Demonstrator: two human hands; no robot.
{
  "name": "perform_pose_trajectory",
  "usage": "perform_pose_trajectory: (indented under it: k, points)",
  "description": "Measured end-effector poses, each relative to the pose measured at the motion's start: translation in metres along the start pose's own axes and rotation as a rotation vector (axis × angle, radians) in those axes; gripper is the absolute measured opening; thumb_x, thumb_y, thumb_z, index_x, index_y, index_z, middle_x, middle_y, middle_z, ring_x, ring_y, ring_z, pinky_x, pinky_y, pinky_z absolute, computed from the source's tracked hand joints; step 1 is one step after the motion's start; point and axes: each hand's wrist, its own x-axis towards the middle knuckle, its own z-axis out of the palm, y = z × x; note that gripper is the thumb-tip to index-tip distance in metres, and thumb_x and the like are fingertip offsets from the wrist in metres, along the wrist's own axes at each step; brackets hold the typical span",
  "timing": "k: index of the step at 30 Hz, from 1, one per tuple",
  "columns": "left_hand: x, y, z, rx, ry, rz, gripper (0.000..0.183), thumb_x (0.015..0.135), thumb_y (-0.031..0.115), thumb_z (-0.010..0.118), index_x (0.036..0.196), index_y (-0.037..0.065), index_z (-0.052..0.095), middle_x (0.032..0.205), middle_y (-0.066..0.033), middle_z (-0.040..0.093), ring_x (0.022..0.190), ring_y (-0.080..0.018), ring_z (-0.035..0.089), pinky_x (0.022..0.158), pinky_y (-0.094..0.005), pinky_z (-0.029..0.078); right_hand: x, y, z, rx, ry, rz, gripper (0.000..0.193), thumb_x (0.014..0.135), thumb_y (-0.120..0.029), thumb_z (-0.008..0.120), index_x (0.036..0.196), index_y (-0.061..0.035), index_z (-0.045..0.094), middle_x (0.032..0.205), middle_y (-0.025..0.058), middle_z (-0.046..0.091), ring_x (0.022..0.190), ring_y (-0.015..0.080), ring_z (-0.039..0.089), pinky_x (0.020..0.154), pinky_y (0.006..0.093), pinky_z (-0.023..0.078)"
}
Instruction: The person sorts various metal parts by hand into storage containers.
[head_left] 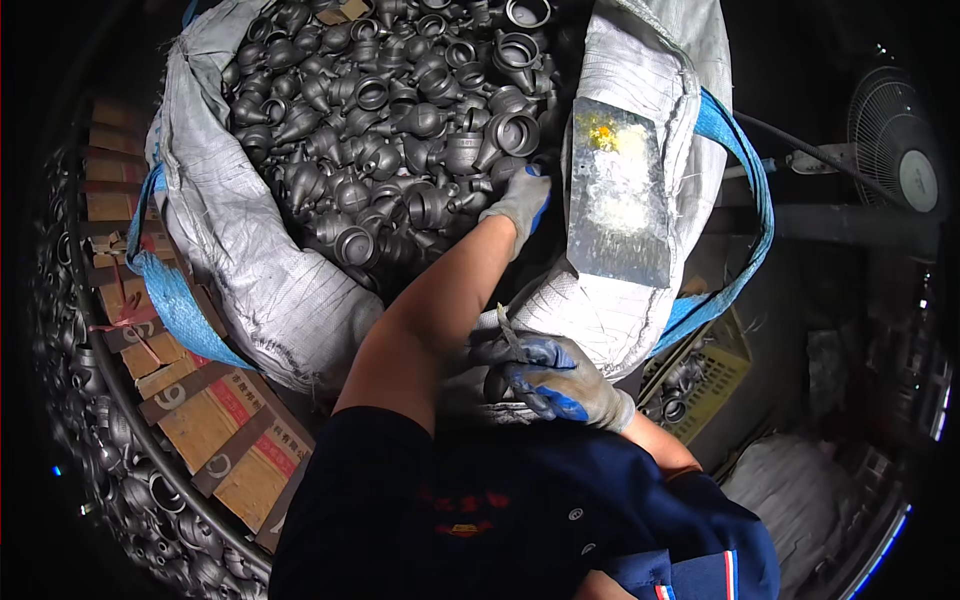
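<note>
A large white woven bulk bag [240,230] stands before me, filled with dark grey cast metal fittings [400,130], each with a round ringed opening and a narrower neck. My left hand [522,208], in a grey glove with blue patches, reaches into the bag at its right side. Its fingers curl down at a rounded grey fitting [507,172], partly hidden by the hand. Near my body, at the bag's front edge, my right hand [568,382], gloved alike, is closed around a thin, pale, stick-like tool [509,332] that points up. A dark, blurred metal part shows beside its fingers.
A stained flat plate [618,195] rests on the bag's right rim. Blue lifting straps [750,190] loop out at the sides. A yellow crate [715,390] holds more fittings at right, below a fan [897,140]. Cardboard [215,425] lines a curved bin rail at left.
</note>
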Motion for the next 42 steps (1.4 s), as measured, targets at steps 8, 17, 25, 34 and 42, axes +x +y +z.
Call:
perform_pose_trajectory:
  k: [8,17,25,34,42]
  points:
    - [0.0,-0.021,-0.004,-0.663,0.16,-0.34,0.011,0.087,0.015,0.055,0.086,0.007,0.063,0.066,-0.0003,0.054,0.055,-0.0128,0.049,0.048,-0.0328,0.041,0.003,-0.001,0.01,0.09,-0.008,-0.042,0.04,0.091,-0.017,0.056,0.123,0.0067,0.05,0.103,0.005,0.061,0.086,0.0062,0.057,0.077,0.0189,0.045]
    - [-0.202,0.189,-0.07,0.111,-0.022,-0.154,0.024,0.088,0.015,0.056,0.105,0.0,0.065,0.092,-0.0104,0.068,0.076,-0.0197,0.067,0.069,-0.0275,0.055,-0.001,-0.012,0.023,0.039,0.14,-0.13,0.028,0.091,-0.015,0.054,0.111,0.0035,0.059,0.082,0.0038,0.065,0.054,-0.0006,0.044,0.049,0.0148,0.032]
    - [-0.298,0.174,-0.079,-0.243,0.171,0.137,0.024,0.09,0.004,0.048,0.111,-0.005,0.058,0.105,-0.0133,0.063,0.097,-0.0201,0.063,0.084,-0.0307,0.052,0.021,-0.006,0.046,-0.593,0.406,-0.459,0.053,0.079,-0.01,0.07,0.128,-0.0052,0.051,0.096,0.0055,0.064,0.082,0.0123,0.061,0.072,0.0243,0.049]
    - [-0.354,0.17,-0.082,0.34,0.127,0.63,0.037,0.094,0.02,0.048,0.12,-0.005,0.054,0.108,-0.014,0.062,0.091,-0.0217,0.063,0.075,-0.0277,0.052,0.026,-0.048,0.077,-0.8,0.346,-0.662,0.038,0.074,-0.012,0.075,0.109,-0.0038,0.064,0.097,0.0059,0.067,0.084,0.0095,0.061,0.074,0.025,0.049]
    - [-0.329,0.187,-0.085,-0.411,-0.065,0.441,0.056,0.094,0.046,0.043,0.127,0.0,0.047,0.12,-0.0135,0.057,0.107,-0.021,0.057,0.09,-0.0358,0.047,-0.001,-0.087,0.074,-0.764,0.096,-0.544,0.025,0.074,-0.008,0.071,0.097,-0.001,0.066,0.083,0.0007,0.064,0.074,0.0069,0.055,0.067,0.0238,0.046]
